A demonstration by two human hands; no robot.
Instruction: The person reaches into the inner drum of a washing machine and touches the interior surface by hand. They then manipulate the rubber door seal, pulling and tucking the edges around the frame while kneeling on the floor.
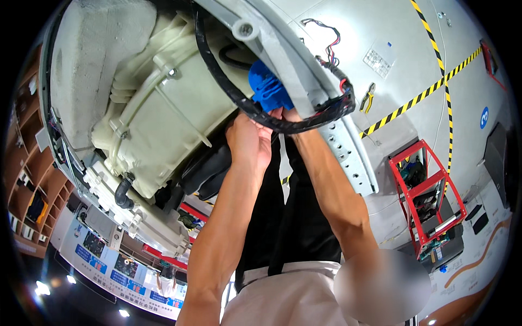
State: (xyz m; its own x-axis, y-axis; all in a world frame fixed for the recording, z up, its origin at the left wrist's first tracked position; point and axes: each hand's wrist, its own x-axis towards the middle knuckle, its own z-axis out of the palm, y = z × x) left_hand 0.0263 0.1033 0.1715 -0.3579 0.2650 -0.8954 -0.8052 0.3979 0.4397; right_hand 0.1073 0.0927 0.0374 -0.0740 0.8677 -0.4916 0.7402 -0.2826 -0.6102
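At the far left, brown shelving point(24, 117) is divided into compartments, in one of which a dark and yellow item point(38, 209) is kept. Beside it, inside the curved shell of an opened appliance, a rough grey block point(92, 65) is seated next to a large cream plastic tub point(174, 117); the inside of the tub is not shown. Below the tub, a ribbed dark hose point(124, 191) is fitted to its housing. Farther right, a blue plastic part point(267, 87) is set against the inner side of the grey rim point(296, 60), and its underside is met by both hands. The left hand point(249, 136) is curled, its fingertips brought close to the right hand point(291, 115), which is mostly hidden; how far the fingers are closed, and on what, cannot be told. The way to the hands is crossed by a thick black-wrapped cable point(239, 100), looped in front of them. Beyond the rim, loose wires point(333, 46), a pale gridded sheet point(379, 60) and yellow-handled pliers point(368, 99) are seen over the grey floor, which is marked by black-and-yellow tape point(410, 104). At the right, dark items point(416, 169) are held within a red-framed rack point(428, 183).
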